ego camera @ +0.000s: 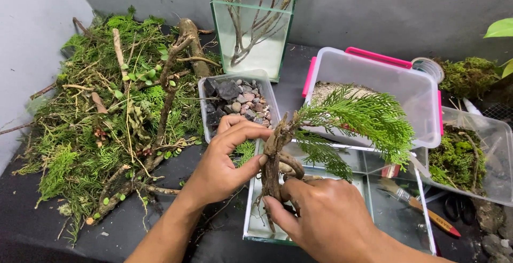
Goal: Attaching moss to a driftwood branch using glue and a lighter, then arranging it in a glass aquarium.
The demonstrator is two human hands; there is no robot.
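Observation:
My left hand and my right hand both grip a gnarled piece of driftwood held upright over a low glass tank. A feathery green conifer sprig sticks out from the wood's top toward the right. My left thumb and fingers pinch the upper trunk; my right fingers wrap the lower roots.
A heap of green cuttings, moss and branches lies at the left. Behind stand a tub of stones, a tall glass tank with twigs, a pink-clipped plastic box, a moss tub and a brush.

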